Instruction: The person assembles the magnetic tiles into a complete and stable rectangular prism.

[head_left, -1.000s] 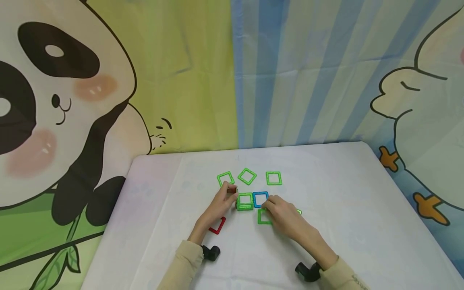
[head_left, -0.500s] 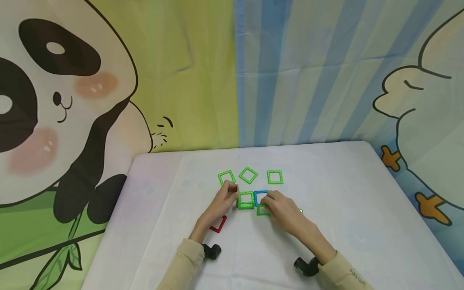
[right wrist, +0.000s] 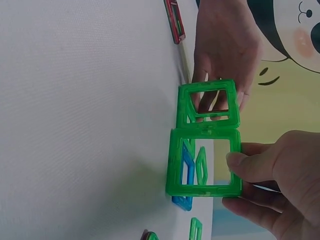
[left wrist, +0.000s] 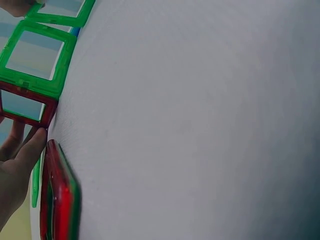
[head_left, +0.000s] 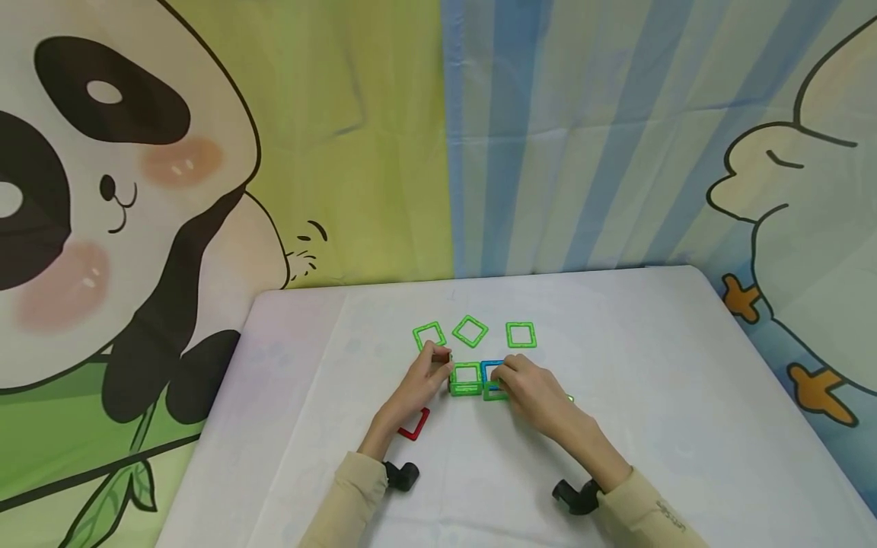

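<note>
Right wrist view, lower right: right hand (right wrist: 282, 175) pinches green square (right wrist: 205, 190), probably light, hard, edges best; left hand (right wrist: 227, 47) grips red square (left wrist: 48, 112).

Three green frames (head_left: 521, 324) are lying farthest back; two nearer are showing face-on; one blue frame (head_left: 493, 363), at least two red frames (left wrist: 62, 205) are showing; two hands (head_left: 534, 390) are working

A green frame (right wrist: 174, 162), a blue frame (right wrist: 184, 203) and a red frame (left wrist: 50, 111) are contrasting with a white tabletop (head_left: 658, 426). Blue stripes (head_left: 510, 152) are patterning the backdrop (head_left: 384, 190).
</note>
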The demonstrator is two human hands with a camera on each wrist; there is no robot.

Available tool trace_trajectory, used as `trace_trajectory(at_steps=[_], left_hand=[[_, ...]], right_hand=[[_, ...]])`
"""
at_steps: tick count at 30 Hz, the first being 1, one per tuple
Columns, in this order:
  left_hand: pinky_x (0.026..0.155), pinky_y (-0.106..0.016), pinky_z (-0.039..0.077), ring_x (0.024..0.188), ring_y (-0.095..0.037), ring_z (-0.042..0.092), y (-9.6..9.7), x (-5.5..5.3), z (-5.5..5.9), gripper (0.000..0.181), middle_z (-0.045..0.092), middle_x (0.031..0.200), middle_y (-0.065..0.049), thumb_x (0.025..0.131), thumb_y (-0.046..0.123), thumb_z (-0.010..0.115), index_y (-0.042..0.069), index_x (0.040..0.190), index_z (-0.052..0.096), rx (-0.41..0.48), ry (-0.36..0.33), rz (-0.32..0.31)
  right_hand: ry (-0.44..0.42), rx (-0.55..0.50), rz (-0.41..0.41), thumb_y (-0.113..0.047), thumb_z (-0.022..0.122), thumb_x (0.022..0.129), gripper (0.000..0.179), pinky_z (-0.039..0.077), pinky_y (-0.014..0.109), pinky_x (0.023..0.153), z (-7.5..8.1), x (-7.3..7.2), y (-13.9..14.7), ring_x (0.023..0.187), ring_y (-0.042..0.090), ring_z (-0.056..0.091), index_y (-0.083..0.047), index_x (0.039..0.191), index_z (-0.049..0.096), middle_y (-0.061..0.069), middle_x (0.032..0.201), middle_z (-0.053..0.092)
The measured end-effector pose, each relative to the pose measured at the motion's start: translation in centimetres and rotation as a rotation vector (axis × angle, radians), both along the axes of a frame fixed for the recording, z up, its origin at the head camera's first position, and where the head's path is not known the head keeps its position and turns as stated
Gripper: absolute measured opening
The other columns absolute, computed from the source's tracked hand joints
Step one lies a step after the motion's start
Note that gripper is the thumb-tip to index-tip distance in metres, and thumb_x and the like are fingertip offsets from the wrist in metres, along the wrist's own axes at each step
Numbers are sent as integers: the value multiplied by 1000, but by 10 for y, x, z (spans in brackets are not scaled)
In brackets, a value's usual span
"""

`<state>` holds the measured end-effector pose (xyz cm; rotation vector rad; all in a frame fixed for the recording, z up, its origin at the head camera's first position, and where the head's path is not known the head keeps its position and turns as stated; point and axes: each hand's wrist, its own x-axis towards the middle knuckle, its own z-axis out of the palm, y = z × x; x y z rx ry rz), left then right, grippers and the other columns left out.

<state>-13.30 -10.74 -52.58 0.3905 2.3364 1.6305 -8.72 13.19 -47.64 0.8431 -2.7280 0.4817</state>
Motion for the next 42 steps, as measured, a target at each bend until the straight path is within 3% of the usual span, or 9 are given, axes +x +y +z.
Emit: trace_trajectory(at_steps=[26,42], left_hand=[[111,-51,44,135,-30,50,-1,0,2,36,53,141,-19,108,21,50,0,137,45,14,1,-7],[112,-55,41,135,-31,51,-1,-1,-1,35,55,140,-19,106,21,54,1,135,47,31,3,4]], right_hand=[[-8,-51,3,4,85,79,21,59,33,73,0,-2,-1,86,18,62,-6,95,77,4,90,65],[-23,-91,-15,2,85,80,31,59,34,75,-2,3,18,96,20,66,-4,108,74,7,102,70]])
